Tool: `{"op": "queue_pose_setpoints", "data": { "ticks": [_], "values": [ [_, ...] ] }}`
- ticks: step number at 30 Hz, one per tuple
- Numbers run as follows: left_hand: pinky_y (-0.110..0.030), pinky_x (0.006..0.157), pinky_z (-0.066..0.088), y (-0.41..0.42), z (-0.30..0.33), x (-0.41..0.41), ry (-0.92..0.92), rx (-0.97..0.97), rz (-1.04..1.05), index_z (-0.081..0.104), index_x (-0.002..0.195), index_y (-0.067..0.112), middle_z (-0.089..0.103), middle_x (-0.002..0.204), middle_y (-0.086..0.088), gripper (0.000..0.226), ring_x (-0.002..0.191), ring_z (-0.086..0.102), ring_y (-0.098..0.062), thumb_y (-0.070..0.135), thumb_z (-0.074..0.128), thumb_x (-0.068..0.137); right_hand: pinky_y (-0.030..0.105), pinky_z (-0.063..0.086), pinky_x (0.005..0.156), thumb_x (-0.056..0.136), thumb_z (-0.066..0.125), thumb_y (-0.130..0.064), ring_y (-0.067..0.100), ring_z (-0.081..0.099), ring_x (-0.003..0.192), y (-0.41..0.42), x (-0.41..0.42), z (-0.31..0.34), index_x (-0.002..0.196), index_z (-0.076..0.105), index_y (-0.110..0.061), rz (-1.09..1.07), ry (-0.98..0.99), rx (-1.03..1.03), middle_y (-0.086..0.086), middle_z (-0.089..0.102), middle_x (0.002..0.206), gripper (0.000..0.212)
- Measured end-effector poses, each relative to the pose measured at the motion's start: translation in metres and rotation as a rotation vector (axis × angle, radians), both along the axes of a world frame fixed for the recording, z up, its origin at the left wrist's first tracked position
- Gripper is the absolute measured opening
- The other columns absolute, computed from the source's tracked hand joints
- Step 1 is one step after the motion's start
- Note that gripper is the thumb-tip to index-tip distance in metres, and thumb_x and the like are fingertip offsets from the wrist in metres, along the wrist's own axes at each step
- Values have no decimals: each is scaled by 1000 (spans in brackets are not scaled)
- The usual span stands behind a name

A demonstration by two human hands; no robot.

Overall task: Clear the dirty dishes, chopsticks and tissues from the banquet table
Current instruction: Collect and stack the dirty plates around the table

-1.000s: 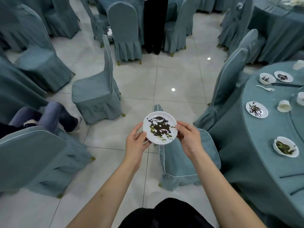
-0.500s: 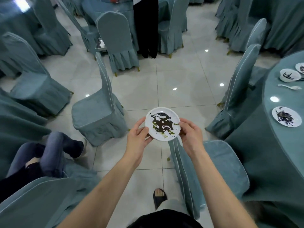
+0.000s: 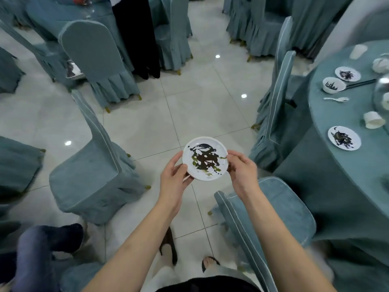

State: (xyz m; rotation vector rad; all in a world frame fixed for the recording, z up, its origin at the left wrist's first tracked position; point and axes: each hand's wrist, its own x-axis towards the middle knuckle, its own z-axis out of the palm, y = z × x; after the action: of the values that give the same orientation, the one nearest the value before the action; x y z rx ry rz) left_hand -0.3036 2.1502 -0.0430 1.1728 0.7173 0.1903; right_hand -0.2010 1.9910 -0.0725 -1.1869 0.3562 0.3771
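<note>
Two hands, left hand (image 3: 173,179) and right hand (image 3: 242,172), pinch opposite rims of a sauce-smeared plate (image 3: 205,158) at frame centre; likely light, rigid, breakable, slick inside.

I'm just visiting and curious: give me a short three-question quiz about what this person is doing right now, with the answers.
1. True or false: the dirty plate is held with only one hand.
2. Which of these lies on the banquet table at the right? A) a white spoon B) a kettle C) a folded napkin stack
3. Fill in: the plate is held above the tiled ____.

Key
1. False: the left hand and the right hand each grip an edge.
2. A: the spoon lies near a dirty bowl.
3. Floor.
</note>
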Motion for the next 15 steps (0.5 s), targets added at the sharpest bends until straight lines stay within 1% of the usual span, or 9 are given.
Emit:
{"op": "queue_pose_setpoints", "data": {
  "ticks": [3, 7, 9, 12, 15],
  "values": [
    [-39, 87, 61, 34, 2, 26, -18, 7, -69, 63, 131, 27, 74, 114, -15, 39, 107, 72, -30, 3, 52, 102, 33, 53, 71, 91, 65, 4, 18, 59, 67, 28, 14, 7, 104, 73, 0, -81, -16, -16, 12, 71, 81, 16],
    [-35, 85, 61, 83, 14, 62, -62, 18, -163, 64, 130, 28, 73, 115, -14, 39, 106, 72, -28, 4, 53, 102, 31, 53, 73, 92, 62, 7, 18, 61, 68, 68, 30, 26, 107, 70, 4, -185, -39, 27, 14, 70, 84, 18],
    [-34, 84, 61, 104, 19, 76, -74, 15, -207, 65, 129, 29, 73, 115, -15, 39, 103, 72, -25, 4, 53, 101, 25, 54, 67, 93, 61, 7, 13, 62, 62, 89, 37, 36, 109, 68, 5, -232, -55, 32, 10, 70, 80, 17],
    [-36, 87, 61, 133, 23, 96, -99, 5, -281, 62, 136, 27, 72, 115, -16, 41, 107, 72, -27, 5, 54, 102, 19, 52, 58, 95, 59, 7, 7, 58, 53, 114, 46, 48, 107, 68, 5, -312, -81, 35, 1, 68, 68, 15],
    [-39, 90, 61, 153, 25, 118, -116, -13, -332, 60, 138, 25, 72, 116, -18, 42, 109, 71, -28, 5, 53, 102, 18, 51, 57, 95, 60, 7, 6, 57, 51, 132, 54, 52, 105, 68, 3, -373, -98, 26, 0, 69, 67, 13]
  ]
}}
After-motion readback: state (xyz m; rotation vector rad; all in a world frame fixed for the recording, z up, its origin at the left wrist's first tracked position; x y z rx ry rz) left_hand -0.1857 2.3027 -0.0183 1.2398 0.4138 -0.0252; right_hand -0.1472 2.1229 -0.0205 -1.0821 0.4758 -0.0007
